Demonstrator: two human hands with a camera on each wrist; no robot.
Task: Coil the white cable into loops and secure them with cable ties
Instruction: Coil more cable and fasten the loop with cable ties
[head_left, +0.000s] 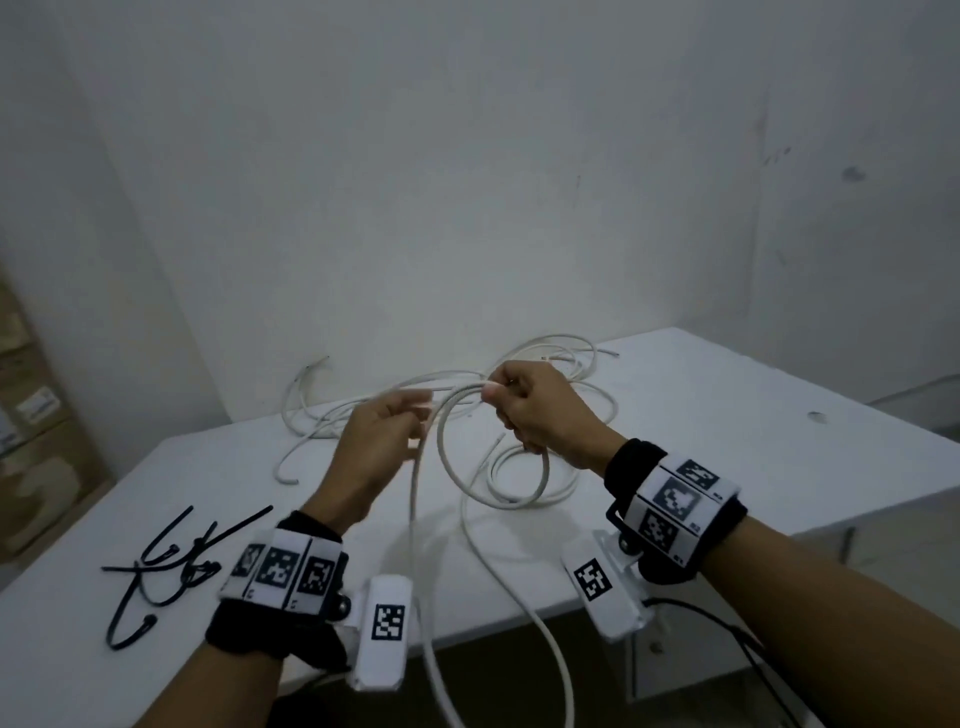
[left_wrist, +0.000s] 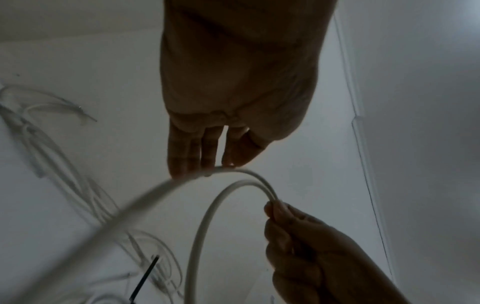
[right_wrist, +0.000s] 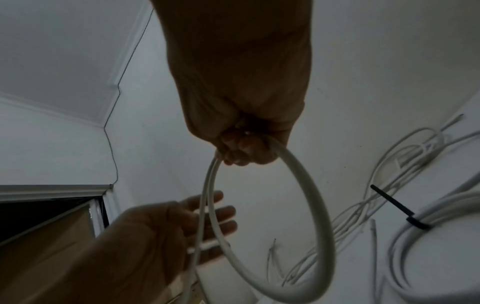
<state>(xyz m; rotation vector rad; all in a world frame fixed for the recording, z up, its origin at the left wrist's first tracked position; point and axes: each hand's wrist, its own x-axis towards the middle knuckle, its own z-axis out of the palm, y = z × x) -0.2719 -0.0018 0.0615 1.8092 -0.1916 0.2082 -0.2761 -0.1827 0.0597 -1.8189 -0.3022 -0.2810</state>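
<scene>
My right hand (head_left: 535, 410) is held above the white table (head_left: 727, 441) and grips the top of a loop of white cable (head_left: 441, 436). The loop (right_wrist: 319, 205) hangs below its curled fingers (right_wrist: 244, 148). My left hand (head_left: 384, 431) is just left of the loop, its fingers (left_wrist: 202, 164) straight and touching a cable strand (left_wrist: 155, 191) that runs down off the table's front edge (head_left: 545, 639). Several black cable ties (head_left: 171, 566) lie at the table's front left.
A finished white coil (right_wrist: 405, 257) bound with a black tie (right_wrist: 397, 209) lies on the table under my right hand. Loose white cables (head_left: 311, 410) sprawl toward the back edge by the wall. Cardboard boxes (head_left: 36, 415) stand to the left of the table.
</scene>
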